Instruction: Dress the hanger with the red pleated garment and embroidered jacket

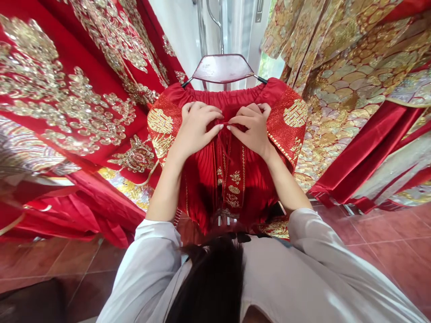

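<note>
A red skirt (202, 163) with a gathered elastic waistband (222, 96) hangs in front of me from a hanger (220, 69). Gold embroidery runs down its middle panel (235, 179), and gold round emblems mark both upper sides. At the top centre, my left hand (200, 123) pinches a thin red cord (225, 123) between thumb and fingers. My right hand (251, 128) pinches the same cord from the other side, its fingertips close to the left ones. Loose red strands dangle below. Whether the cord is knotted is too small to tell.
On the left hangs a red garment (84, 103) thick with silver-gold beading. Gold scale-patterned garments (340, 76) hang on the right, beside red satin cloth (373, 152). A metal rack (204, 27) stands behind the hanger. Red tiles (393, 233) cover the floor.
</note>
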{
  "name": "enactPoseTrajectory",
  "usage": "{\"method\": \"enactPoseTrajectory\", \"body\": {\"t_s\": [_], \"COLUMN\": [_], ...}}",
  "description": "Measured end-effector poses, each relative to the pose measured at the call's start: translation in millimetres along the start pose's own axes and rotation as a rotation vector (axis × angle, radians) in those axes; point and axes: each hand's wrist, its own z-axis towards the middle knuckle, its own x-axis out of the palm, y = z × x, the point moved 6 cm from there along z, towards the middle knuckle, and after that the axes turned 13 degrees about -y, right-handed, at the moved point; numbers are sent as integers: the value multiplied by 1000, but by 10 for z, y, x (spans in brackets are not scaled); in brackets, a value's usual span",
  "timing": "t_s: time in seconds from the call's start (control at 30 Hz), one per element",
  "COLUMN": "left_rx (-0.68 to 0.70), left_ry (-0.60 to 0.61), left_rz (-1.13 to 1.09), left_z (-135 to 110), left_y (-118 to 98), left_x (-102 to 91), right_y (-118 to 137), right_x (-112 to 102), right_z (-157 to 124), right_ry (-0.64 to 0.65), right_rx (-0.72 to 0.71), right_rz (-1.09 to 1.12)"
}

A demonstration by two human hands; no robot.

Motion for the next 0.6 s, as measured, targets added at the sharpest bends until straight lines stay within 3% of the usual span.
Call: {"method": "enactPoseTrajectory", "body": {"t_s": [0.13,0.4,0.6], "left_rx": [44,23,-59], "left_ry": [69,-31,-317], "left_rz": [100,46,36], "left_z": [-15,-64,-212], "left_y": [53,133,44], "left_x": [93,118,111], "right_y": [-4,91,29], "right_x": [-9,-25,85], "right_z": [-11,39,3], "right_ry": [9,-6,-64], "right_rx": [22,-73,-99], "right_rz": [11,88,79]}}
